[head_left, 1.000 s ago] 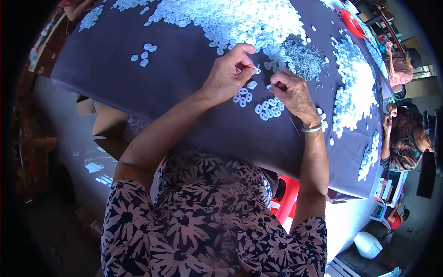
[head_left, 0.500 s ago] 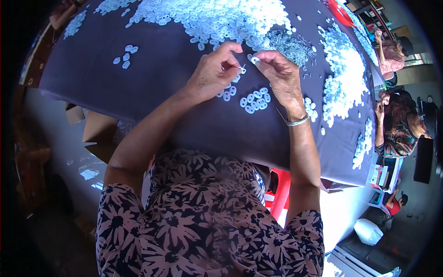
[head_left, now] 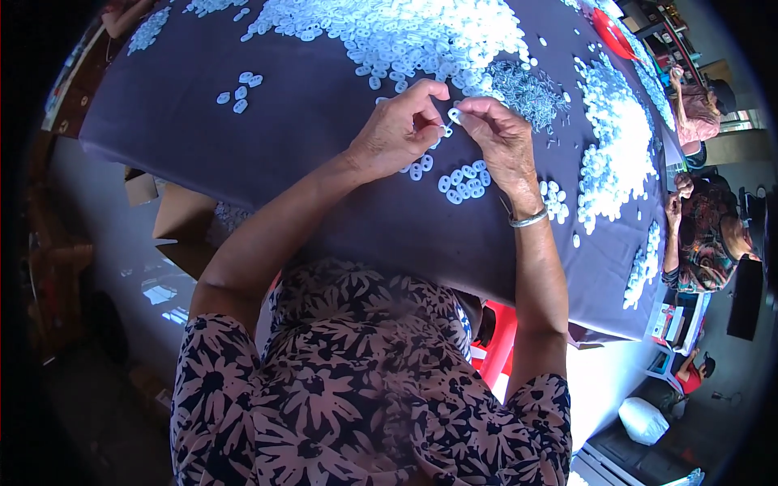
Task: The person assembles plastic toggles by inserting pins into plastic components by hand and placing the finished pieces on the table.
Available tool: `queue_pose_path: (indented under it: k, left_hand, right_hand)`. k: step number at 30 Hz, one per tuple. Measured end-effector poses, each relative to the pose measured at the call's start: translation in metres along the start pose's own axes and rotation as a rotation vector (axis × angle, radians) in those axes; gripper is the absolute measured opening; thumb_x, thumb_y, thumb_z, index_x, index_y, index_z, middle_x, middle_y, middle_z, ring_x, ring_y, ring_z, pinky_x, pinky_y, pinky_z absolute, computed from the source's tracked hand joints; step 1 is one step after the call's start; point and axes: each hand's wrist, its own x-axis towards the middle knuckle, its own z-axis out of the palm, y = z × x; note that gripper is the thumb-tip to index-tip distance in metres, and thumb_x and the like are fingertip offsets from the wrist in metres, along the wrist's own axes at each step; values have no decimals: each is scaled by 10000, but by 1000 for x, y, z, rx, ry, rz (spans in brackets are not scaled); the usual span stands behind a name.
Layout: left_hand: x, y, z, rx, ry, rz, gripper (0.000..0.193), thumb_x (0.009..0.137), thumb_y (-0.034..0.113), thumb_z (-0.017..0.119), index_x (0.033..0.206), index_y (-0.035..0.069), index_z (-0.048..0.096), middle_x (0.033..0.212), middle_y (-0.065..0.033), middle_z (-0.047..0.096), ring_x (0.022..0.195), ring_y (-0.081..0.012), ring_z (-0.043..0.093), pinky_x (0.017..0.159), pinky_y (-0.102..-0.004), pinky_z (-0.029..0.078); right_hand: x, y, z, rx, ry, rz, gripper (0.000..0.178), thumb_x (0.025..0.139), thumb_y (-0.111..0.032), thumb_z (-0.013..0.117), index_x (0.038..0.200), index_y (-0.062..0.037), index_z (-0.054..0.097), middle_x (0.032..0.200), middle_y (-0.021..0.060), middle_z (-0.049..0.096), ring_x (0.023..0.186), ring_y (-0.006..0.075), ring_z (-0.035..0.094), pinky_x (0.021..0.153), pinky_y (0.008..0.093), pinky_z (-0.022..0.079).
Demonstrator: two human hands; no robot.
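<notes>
My left hand (head_left: 397, 130) is closed in a pinch of thumb and finger on a small white plastic piece (head_left: 446, 131); a thin pin seems to stick up from it. Just to the right, my right hand (head_left: 504, 146) pinches a white oval piece with holes (head_left: 455, 117), its tip almost at the left hand's piece. Whether the two pieces touch I cannot tell. Below the hands lies a small cluster of white two-holed oval pieces (head_left: 463, 184), and a few more (head_left: 416, 172) sit partly under the left hand.
A large heap of white oval pieces (head_left: 405, 36) spreads across the dark tablecloth (head_left: 203, 154). Beside it lies a pile of small dark metal pins (head_left: 531, 95). Another bright heap (head_left: 617, 138) and a red dish (head_left: 613, 34) are at right. Other people sit along the table's right side.
The right hand has brought its oval piece closer to the piece in the left hand. The whole scene has shifted slightly right and down in the picture.
</notes>
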Motion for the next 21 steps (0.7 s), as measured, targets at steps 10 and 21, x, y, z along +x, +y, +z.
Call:
queue_pose_path:
  k: [10,21]
  left_hand:
    - [0,3,-2,-17,-38,-52,403,820,-45,602,1183,57,459,794,-5,585,709,-51,548,638,-201,459]
    - [-2,1,-1,-93,-7,-81,408,820,-47,603,1190,41,453,776,2,569,706,-47,531,628,-194,439]
  right_hand:
    - [1,3,-1,-49,-57,-19,136,855,45,604,961,-20,657,938,-2,638,862,64,575,779,208,466]
    - [-2,4,4,-9,-88,-18,118,855,47,606,952,-14,634,878,-14,609,843,53,566,755,199,460]
